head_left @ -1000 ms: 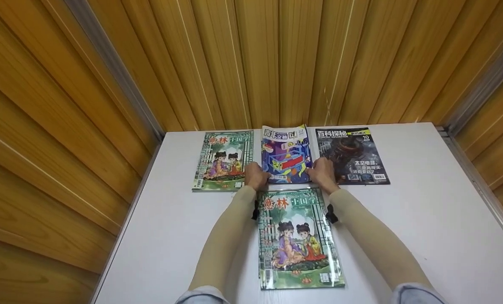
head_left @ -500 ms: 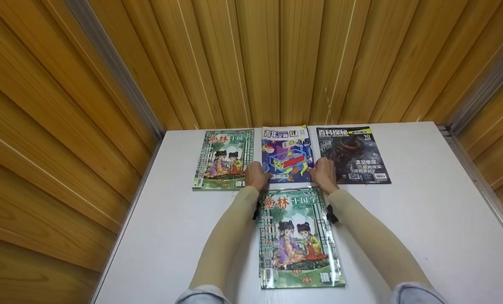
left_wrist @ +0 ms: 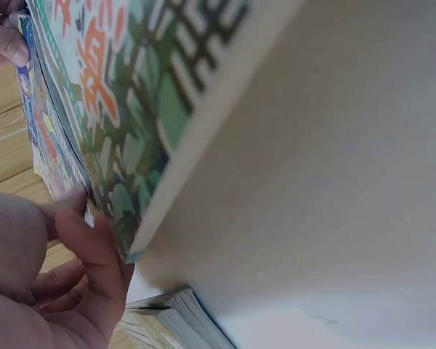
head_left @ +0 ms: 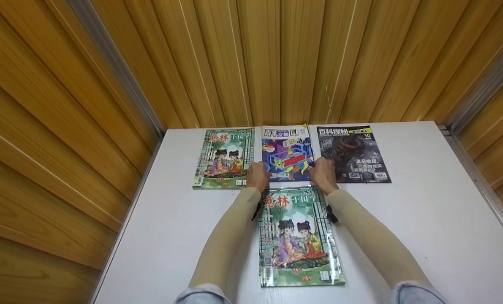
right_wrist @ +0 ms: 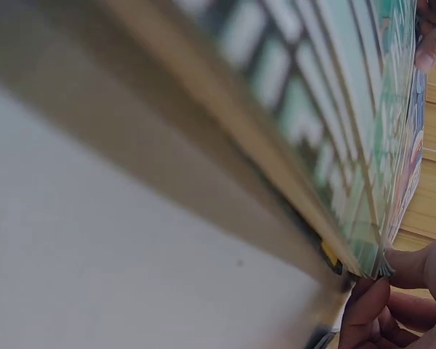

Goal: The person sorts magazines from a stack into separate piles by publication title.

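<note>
In the head view, a purple-blue magazine [head_left: 288, 154] lies at the back middle of the white table. My left hand [head_left: 258, 176] pinches its near left corner, thumb on top and fingers curled. On the other side, my right hand [head_left: 324, 174] pinches the near right corner in the same way. Just in front, between my forearms, lies a stack of green magazines [head_left: 300, 236] with two cartoon children on the top cover. In the left wrist view, my left fingers [left_wrist: 94, 251] are close to the corner of this stack. Their undersides are partly hidden.
Another green magazine pile [head_left: 224, 158] lies to the left, close to my left hand. A dark magazine [head_left: 353, 154] lies to the right, beside my right hand. Yellow wood-look panels [head_left: 293, 63] stand along the table's back edge.
The purple-blue magazine was bowed, with its far edge curled up; it now lies flatter. Both hands stay at its near corners, almost unmoved. The other magazines have not moved.
</note>
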Demonstrator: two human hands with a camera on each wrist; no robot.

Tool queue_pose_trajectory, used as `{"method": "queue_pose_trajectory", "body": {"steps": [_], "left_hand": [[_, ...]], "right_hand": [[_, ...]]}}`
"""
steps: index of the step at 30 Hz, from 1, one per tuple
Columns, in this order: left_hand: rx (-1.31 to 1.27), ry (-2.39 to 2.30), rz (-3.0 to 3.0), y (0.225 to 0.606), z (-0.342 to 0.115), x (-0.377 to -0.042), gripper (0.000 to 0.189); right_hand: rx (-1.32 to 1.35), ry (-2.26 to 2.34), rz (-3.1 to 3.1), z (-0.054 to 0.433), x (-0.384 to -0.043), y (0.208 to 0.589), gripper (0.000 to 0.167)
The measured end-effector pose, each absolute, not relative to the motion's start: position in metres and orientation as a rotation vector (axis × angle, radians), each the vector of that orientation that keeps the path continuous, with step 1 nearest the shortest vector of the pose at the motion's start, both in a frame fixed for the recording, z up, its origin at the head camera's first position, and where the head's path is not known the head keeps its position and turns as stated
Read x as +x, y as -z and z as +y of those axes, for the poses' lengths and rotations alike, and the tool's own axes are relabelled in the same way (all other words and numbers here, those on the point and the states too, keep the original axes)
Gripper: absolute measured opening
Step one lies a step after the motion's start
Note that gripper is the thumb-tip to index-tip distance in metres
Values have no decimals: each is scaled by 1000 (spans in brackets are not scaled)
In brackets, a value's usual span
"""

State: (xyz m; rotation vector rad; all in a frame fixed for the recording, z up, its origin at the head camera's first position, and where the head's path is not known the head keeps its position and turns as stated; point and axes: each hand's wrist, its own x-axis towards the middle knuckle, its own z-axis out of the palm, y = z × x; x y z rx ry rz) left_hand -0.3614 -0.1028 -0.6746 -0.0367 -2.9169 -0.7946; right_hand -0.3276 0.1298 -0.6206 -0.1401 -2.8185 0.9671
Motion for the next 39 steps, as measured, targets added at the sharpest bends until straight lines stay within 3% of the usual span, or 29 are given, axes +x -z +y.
{"method": "queue_pose_trajectory", "body": {"steps": [6,12,14,18,20,30,39], "left_hand": [[-34,876,-2938,674,-107,-365,12],[-83,1057,-2798,654,-117,-347,49],[-105,1076,-2754,652,-120,-341,47],[-99,1057,-2755,668,-130,-341,24],[-116,1031,-2730,673,-135,-332,24],[-120,1265,-2720,600,-147,-200,21],[-156,1221,-2736,599,-153,-139,25]], "right_hand": [[-108,-924,-2875,129,-323,613,20],[-41,-1005,-2811,138,-321,616,30],[-50,-1016,-2799,135,-309,603,33],[-39,-1054,-2760,139,-293,599,35],[-32,-1056,-2750,141,-284,599,34],[-66,-1137,-2767,154,-218,589,42],[-99,-1157,-2842,156,-157,590,45]]}}
